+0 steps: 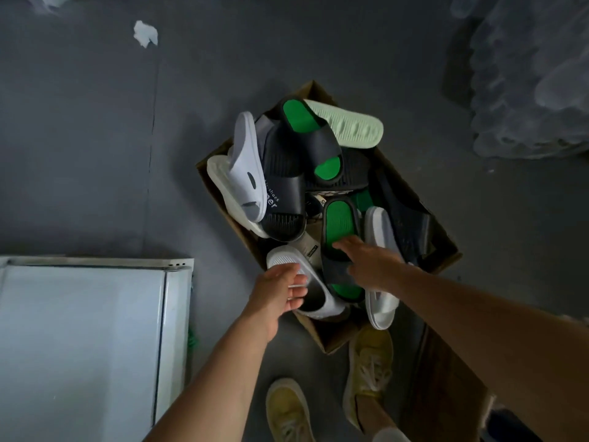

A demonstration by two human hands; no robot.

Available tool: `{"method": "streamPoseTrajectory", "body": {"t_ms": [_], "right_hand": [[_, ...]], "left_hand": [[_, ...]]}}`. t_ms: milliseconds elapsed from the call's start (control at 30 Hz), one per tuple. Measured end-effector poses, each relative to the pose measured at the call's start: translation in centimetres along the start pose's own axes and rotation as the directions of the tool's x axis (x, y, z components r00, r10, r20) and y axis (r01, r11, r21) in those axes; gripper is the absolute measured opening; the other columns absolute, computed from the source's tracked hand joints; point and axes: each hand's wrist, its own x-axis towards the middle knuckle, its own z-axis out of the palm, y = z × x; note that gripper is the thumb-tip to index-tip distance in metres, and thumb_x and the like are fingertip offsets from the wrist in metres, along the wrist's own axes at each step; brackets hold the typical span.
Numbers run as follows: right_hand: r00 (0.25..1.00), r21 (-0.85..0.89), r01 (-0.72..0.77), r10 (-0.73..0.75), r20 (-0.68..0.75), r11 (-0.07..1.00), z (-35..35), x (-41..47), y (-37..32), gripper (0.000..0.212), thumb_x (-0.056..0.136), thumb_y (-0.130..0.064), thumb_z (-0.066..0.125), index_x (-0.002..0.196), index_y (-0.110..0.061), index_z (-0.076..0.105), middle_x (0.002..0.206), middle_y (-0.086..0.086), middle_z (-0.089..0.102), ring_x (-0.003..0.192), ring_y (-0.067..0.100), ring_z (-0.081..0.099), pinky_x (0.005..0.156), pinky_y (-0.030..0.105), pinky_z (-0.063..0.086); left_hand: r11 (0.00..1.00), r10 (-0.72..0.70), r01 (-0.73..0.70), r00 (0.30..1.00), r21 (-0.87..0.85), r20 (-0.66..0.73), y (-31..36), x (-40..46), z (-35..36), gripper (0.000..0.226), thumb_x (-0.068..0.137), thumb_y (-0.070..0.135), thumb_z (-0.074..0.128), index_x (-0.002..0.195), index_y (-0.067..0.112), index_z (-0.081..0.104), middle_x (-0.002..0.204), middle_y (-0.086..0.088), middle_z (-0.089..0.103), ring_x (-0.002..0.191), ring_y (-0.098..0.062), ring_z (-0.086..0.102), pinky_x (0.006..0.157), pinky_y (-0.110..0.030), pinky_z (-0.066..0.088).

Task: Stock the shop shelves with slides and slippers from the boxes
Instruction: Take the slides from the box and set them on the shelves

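Note:
A cardboard box (pixel 444 250) on the grey floor is heaped with slides. Near its front lies a black slide with a green footbed (pixel 339 223); my right hand (pixel 371 264) reaches onto its strap with fingers extended, touching it. My left hand (pixel 280 293) hovers with relaxed fingers over a white and grey slide (pixel 314 301) at the box's near corner, holding nothing. Further back lie another black and green slide (pixel 310 140), a pale green sole (pixel 350 126), a white slide (pixel 247 164) and a black lettered slide (pixel 282 193).
A white cabinet top (pixel 83 333) fills the lower left. My feet in yellow shoes (pixel 369 371) stand just before the box. A second cardboard box (pixel 446 378) sits at lower right. A plastic-wrapped bundle (pixel 535 78) lies at upper right, and a paper scrap (pixel 145 33) on the floor.

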Motion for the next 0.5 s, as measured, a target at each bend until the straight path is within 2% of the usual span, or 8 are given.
{"method": "streamPoseTrajectory", "body": {"t_ms": [100, 167, 267, 333, 400, 467, 500], "right_hand": [[0.993, -0.131, -0.007, 0.023, 0.12, 0.991, 0.6, 1.7, 0.0, 0.047, 0.095, -0.017, 0.05, 0.14, -0.016, 0.038, 0.141, 0.007, 0.041, 0.123, 0.03, 0.049, 0.098, 0.045, 0.045], [0.997, -0.148, -0.021, 0.031, 0.065, 0.989, 0.7, 2.1, -0.2, 0.036, 0.092, -0.01, 0.052, 0.129, -0.012, 0.049, 0.128, 0.009, 0.049, 0.115, 0.03, 0.055, 0.094, 0.042, 0.048], [1.0, -0.139, -0.005, 0.003, -0.015, 0.99, 0.1, 1.9, -0.3, 0.025, 0.091, -0.007, 0.05, 0.114, -0.015, 0.057, 0.116, 0.006, 0.055, 0.107, 0.026, 0.056, 0.083, 0.036, 0.047], [0.998, -0.004, 0.037, -0.037, -0.048, 0.999, -1.0, 1.5, 0.2, 0.016, 0.09, -0.008, 0.051, 0.093, -0.022, 0.058, 0.103, 0.006, 0.057, 0.097, 0.025, 0.058, 0.077, 0.034, 0.046], [0.992, 0.189, 0.115, -0.101, -0.079, 0.975, -2.7, 0.9, 1.1, 0.028, 0.089, -0.006, 0.052, 0.072, -0.029, 0.049, 0.09, 0.005, 0.056, 0.085, 0.023, 0.056, 0.073, 0.033, 0.043], [0.978, 0.284, 0.203, -0.178, -0.11, 0.937, -4.6, 0.0, 1.4, 0.028, 0.088, -0.003, 0.053, 0.074, -0.028, 0.055, 0.087, 0.006, 0.056, 0.081, 0.022, 0.053, 0.073, 0.034, 0.04], [0.97, 0.288, 0.241, -0.215, -0.116, 0.927, -5.5, -0.4, 1.2, 0.019, 0.089, -0.002, 0.054, 0.083, -0.018, 0.061, 0.089, 0.006, 0.057, 0.081, 0.02, 0.052, 0.073, 0.033, 0.039]], "left_hand": [[1.0, -0.016, 0.016, 1.0, -0.01, -0.008, -0.2, 0.9, 0.4, 0.017, 0.101, 0.023, 0.049, 0.106, 0.017, 0.063, 0.102, -0.006, 0.07, 0.088, -0.019, 0.066, 0.073, -0.03, 0.054], [1.0, -0.024, 0.024, 1.0, -0.011, -0.016, -0.2, 1.1, 0.6, 0.017, 0.101, 0.023, 0.049, 0.107, 0.017, 0.063, 0.104, -0.006, 0.071, 0.091, -0.021, 0.067, 0.075, -0.03, 0.055], [0.999, -0.031, 0.03, 0.999, -0.013, -0.037, 0.1, 0.9, 0.6, 0.018, 0.101, 0.024, 0.05, 0.109, 0.016, 0.064, 0.104, -0.007, 0.071, 0.093, -0.021, 0.067, 0.078, -0.032, 0.055], [0.999, -0.028, 0.026, 0.998, -0.019, -0.06, 0.6, 0.7, 0.5, 0.02, 0.1, 0.023, 0.051, 0.113, 0.014, 0.065, 0.106, -0.007, 0.071, 0.093, -0.018, 0.065, 0.078, -0.032, 0.054], [1.0, 0.004, -0.006, 0.997, -0.018, -0.078, 1.2, 0.4, 0.4, 0.023, 0.1, 0.021, 0.053, 0.12, 0.014, 0.062, 0.115, -0.006, 0.067, 0.1, -0.016, 0.061, 0.082, -0.031, 0.051], [0.997, 0.077, -0.077, 0.995, 0.003, -0.061, 1.8, 0.0, 0.2, 0.03, 0.097, 0.021, 0.058, 0.126, 0.017, 0.057, 0.129, -0.004, 0.061, 0.111, -0.013, 0.055, 0.091, -0.031, 0.045], [0.994, 0.112, -0.111, 0.993, 0.024, -0.03, 2.2, -0.3, 0.2, 0.039, 0.094, 0.022, 0.062, 0.132, 0.018, 0.054, 0.135, -0.003, 0.058, 0.117, -0.012, 0.053, 0.097, -0.031, 0.041]]}}
